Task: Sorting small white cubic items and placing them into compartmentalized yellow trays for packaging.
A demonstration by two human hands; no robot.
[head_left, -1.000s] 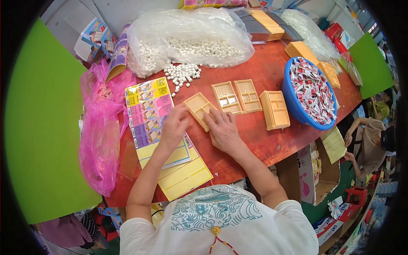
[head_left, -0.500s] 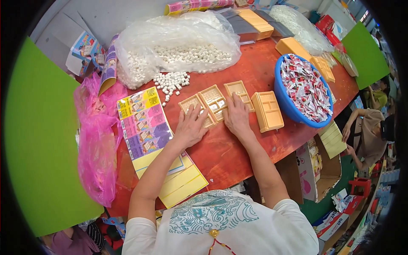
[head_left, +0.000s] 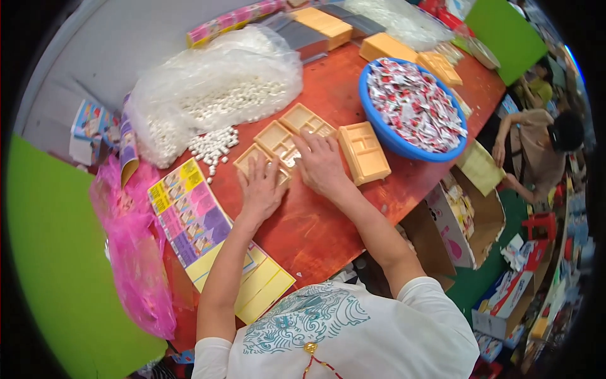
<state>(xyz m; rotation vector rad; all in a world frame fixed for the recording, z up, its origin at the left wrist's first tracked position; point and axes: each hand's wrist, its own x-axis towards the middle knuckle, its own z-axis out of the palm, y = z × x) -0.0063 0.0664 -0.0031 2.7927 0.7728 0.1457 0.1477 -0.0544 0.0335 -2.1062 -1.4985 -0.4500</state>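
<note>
Three shallow peach plastic trays with divided compartments lie in a row on the red table: a left tray (head_left: 250,156), a middle tray (head_left: 273,139) and a right tray (head_left: 299,117). My left hand (head_left: 261,192) rests with spread fingers over the near part of the left tray. Stretched out across the near ends of the middle and right trays is my right hand (head_left: 323,167). The fingers cover some compartments, so their contents are partly hidden. A stack of similar peach trays (head_left: 365,153) stands just right of my right hand.
Loose white cubes (head_left: 214,146) spill from a clear plastic bag (head_left: 221,82). A blue basin (head_left: 413,151) holds many small sachets. Printed card sheets (head_left: 192,211) lie left, beside a pink plastic bag (head_left: 136,252). At right, another person (head_left: 541,148) handles something near an open carton (head_left: 483,230).
The right tray has come up against the middle tray, closing the gap between them. My right hand has moved left, nearer my left hand. The whole view has shifted.
</note>
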